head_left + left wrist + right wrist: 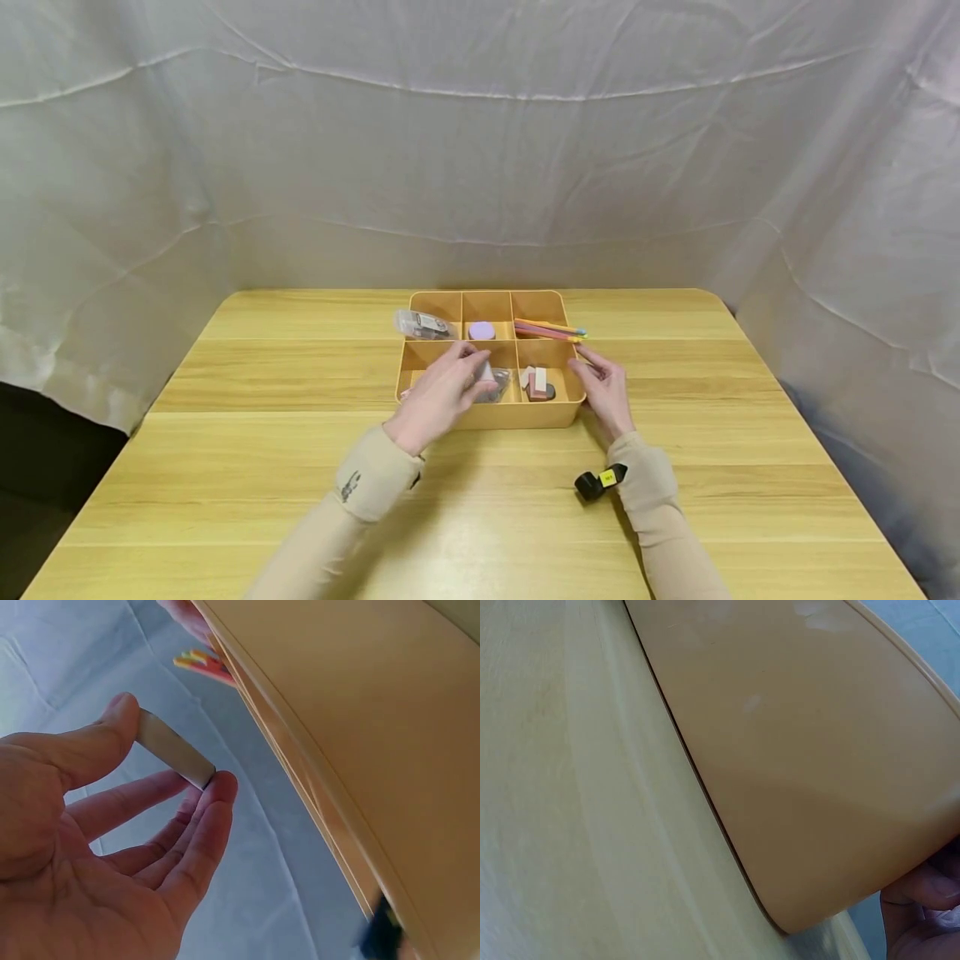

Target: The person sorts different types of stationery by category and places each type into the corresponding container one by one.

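Note:
Over the front-left compartment of a tan divided organizer [487, 417], my left hand [442, 390] pinches a small pale block [176, 748] between thumb and fingertips. In the left wrist view the block is seen edge-on, above the organizer's rim. My right hand [606, 393] grips the organizer's right side, thumb at the rim; in the right wrist view its curled fingers [922, 900] show at the corner, partly cut off. Below the left hand a clear plastic packet [497, 385] lies in the front-left compartment. The front-right compartment holds several small eraser-like blocks [539, 385].
Thin colored sticks like pencils [551, 331] stick out over the back-right wall. A lavender rounded item [482, 331] sits in the back-middle compartment, and a clear pouch [424, 324] overhangs the back-left one. The wooden table [712, 433] is bordered by grey-white curtains [480, 167].

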A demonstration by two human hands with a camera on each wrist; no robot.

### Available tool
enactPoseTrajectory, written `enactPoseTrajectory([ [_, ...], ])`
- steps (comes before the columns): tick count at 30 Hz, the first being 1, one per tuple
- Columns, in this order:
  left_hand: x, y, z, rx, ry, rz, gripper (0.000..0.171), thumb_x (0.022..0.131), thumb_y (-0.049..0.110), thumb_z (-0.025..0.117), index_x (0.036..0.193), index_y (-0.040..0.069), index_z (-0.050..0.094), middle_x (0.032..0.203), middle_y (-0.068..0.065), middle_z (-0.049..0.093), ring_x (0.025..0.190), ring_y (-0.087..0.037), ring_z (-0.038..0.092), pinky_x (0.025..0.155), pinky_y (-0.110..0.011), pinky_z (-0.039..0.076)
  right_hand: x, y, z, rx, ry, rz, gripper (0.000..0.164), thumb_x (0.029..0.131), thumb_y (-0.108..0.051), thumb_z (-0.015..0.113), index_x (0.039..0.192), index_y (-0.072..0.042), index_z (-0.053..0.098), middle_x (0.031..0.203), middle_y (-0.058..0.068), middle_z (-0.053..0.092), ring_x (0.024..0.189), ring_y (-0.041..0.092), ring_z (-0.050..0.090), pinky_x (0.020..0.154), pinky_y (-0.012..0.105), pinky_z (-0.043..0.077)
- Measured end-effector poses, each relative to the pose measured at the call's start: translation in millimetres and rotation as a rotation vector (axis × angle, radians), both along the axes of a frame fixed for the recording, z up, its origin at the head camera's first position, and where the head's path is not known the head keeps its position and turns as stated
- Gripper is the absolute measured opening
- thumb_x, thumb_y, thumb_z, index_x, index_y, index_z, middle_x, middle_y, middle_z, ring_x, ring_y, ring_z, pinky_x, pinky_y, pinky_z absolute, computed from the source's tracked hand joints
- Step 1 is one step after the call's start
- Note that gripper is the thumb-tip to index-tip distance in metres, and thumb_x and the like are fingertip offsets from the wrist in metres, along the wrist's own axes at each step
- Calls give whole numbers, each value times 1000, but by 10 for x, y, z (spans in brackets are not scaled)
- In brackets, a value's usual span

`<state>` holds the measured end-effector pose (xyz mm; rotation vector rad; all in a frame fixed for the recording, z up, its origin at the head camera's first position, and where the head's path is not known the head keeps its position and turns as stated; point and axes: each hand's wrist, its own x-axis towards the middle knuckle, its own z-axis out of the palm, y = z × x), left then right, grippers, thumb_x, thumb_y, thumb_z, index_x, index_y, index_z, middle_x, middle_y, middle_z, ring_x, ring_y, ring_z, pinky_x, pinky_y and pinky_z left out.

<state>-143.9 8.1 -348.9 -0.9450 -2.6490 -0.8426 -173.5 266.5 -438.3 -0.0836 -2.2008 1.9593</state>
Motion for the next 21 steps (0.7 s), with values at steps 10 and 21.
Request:
enactPoseTrajectory([
  [10,-15,360,25,-243,43,59,49,89,31,65,130,4,59,116,-9,60,91,-22,59,75,-36,53,4,5,-9,-12,9,14,46,96,-16,58,136,5,50,133,23,54,112,38,55,88,43,53],
  [21,-98,697,-10,-392,-9,128,46,92,37,61,132,14,59,127,-4,57,110,-28,49,87,-42,46,-14,-1,-10,-46,11,7,45,95,-14,59,134,5,52,120,31,59,103,41,60,75,36,59],
])
